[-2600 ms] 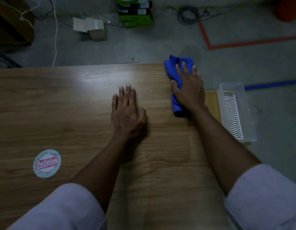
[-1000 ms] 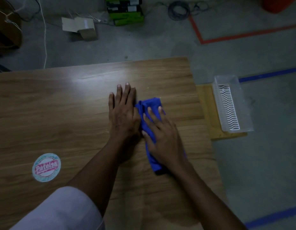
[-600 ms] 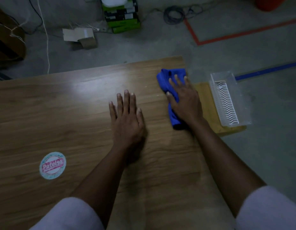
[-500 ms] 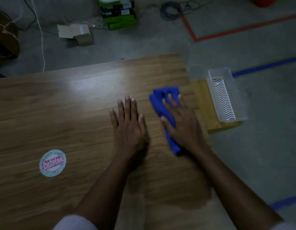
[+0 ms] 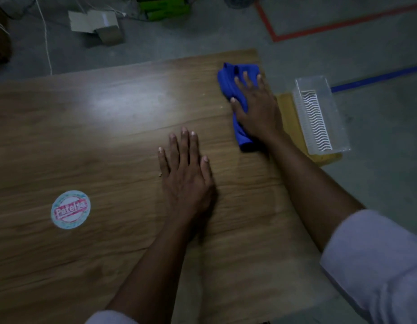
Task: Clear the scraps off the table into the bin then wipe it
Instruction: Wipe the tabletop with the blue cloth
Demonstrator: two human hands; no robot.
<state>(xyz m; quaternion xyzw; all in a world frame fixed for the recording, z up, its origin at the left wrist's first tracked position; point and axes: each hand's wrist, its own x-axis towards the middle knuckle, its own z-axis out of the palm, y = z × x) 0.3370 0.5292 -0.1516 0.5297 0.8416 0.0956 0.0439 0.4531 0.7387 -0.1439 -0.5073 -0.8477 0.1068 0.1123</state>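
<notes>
Plainly, the wooden bench (image 5: 90, 141) filled most of my view. Its far edge ran from the left up to a far right corner, and its right edge slanted back towards me, passing under the right forearm. Grey floor (image 5: 378, 160) lay open beyond both edges, crossed by a red tape line (image 5: 319, 29) and a blue one (image 5: 378, 78). A cardboard box (image 5: 97, 24) sat well beyond the far edge.

Off the right edge, a clear bin (image 5: 337, 118) with a white ribbed insert stood on a yellow board (image 5: 285, 108). The board lay just beside the bench, below its top, and the bin was near the right hand but apart from it.

The right hand (image 5: 256, 108) lay palm down at the far right corner, its fingers spread and straight, pressing the blue cloth (image 5: 228, 83) flat to the wood. The cloth reached out past the fingertips almost to the far edge, and another end showed below the thumb side of the hand. The hand's outer side sat right at the bench's right edge.

The left hand (image 5: 184, 174) rested flat on the middle of the bench, fingers straight and close together, holding nothing, well apart from the cloth. A broad stretch of wood ran between it and a round sticker (image 5: 70, 209) to the left. A small pale scrap (image 5: 160, 175) lay just beside that hand's little finger.
</notes>
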